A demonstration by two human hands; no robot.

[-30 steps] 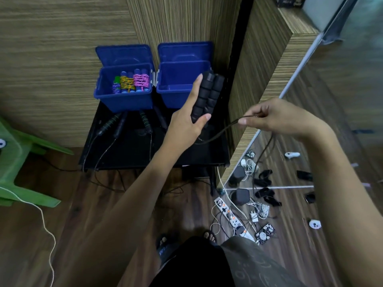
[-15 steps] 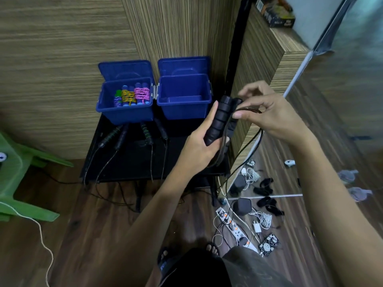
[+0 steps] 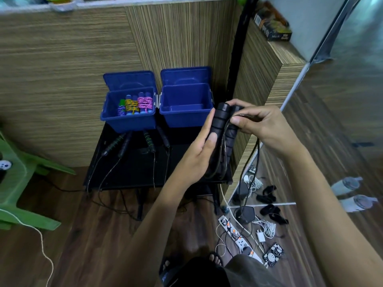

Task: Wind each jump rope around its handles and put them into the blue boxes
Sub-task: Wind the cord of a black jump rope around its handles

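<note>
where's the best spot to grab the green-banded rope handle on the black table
Grip the green-banded handle around its ribbed middle, coming from above with fingers across its width. It lies flat on the black table, slightly angled, its upper end near the left blue box. Its cord trails off the near end, so avoid that end.

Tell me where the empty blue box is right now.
In the head view, the empty blue box stands at the back of the black table, right of the box with wound ropes and just left of the held black handles.
</note>
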